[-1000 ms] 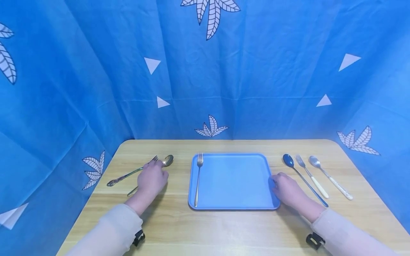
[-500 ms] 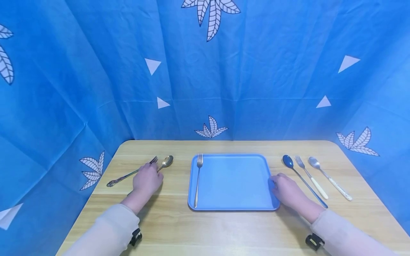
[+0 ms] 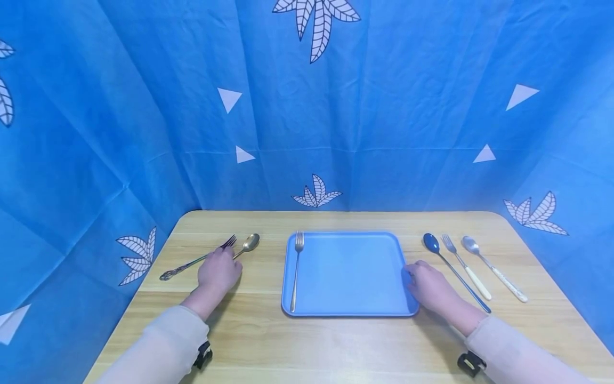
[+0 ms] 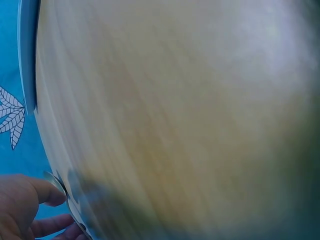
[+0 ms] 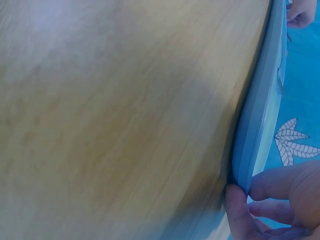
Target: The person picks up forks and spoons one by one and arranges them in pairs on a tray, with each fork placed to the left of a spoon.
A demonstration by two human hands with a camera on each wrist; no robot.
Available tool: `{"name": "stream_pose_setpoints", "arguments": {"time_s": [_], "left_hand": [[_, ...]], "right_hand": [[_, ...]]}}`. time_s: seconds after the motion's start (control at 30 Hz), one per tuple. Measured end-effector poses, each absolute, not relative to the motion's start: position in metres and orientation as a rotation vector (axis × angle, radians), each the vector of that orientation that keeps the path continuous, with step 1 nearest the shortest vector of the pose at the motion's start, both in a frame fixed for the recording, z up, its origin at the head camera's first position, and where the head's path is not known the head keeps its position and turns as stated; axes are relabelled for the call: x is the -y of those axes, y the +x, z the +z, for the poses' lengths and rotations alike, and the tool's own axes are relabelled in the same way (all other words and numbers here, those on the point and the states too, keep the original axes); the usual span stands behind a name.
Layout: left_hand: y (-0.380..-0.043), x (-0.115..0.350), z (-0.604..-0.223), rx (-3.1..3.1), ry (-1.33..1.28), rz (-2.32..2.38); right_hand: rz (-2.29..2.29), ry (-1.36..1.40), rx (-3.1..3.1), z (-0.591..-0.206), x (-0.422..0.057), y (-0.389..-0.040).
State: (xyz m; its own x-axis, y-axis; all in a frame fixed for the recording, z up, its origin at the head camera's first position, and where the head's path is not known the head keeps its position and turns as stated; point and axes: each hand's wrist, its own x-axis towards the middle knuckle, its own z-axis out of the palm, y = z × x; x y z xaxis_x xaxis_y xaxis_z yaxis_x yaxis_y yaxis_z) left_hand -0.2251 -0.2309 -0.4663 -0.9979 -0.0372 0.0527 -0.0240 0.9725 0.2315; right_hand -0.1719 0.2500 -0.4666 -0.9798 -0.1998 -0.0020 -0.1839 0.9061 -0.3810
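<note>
Head view, fork point(image 3: 296, 273) on tray point(image 3: 352, 274), curtain point(image 3: 408, 112) behind

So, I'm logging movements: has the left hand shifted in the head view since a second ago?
Yes: the left hand has moved leftward, farther from the blue rectangular tray, which sits in the same spot.
</note>
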Motion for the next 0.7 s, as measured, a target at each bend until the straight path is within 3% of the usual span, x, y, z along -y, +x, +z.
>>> {"name": "stream_pose_setpoints", "arguments": {"time_s": [0.7], "left_hand": [[-0.237,0.234,-0.475,3.095,0.033,-0.273]], "right_hand": [[-0.587,-0.298,-3.020,-0.466,-0.250,-0.172]]}}
